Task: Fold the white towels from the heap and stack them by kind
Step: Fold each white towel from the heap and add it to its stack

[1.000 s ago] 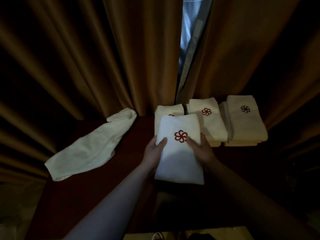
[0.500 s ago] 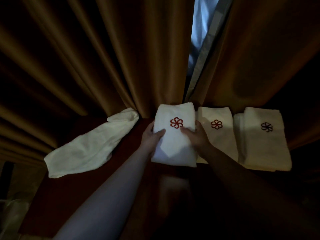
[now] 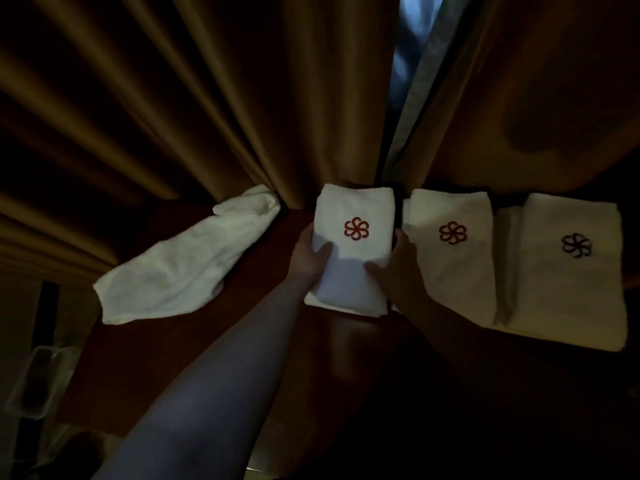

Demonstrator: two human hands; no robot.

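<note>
Both hands [image 3: 308, 259] [image 3: 398, 271] forward, thumbs inward.

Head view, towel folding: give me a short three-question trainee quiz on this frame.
1. True or false: the unfolded towel lies left of the folded stacks.
2. Which emblem colour marks the rightmost stack? A red, B dark, C green.
3. Fill in: the left hand and right hand both hold the folded towel bearing a ___ emblem.

Key: 1 true. 2 B. 3 red, the same colour as on the middle stack beside it.
</note>
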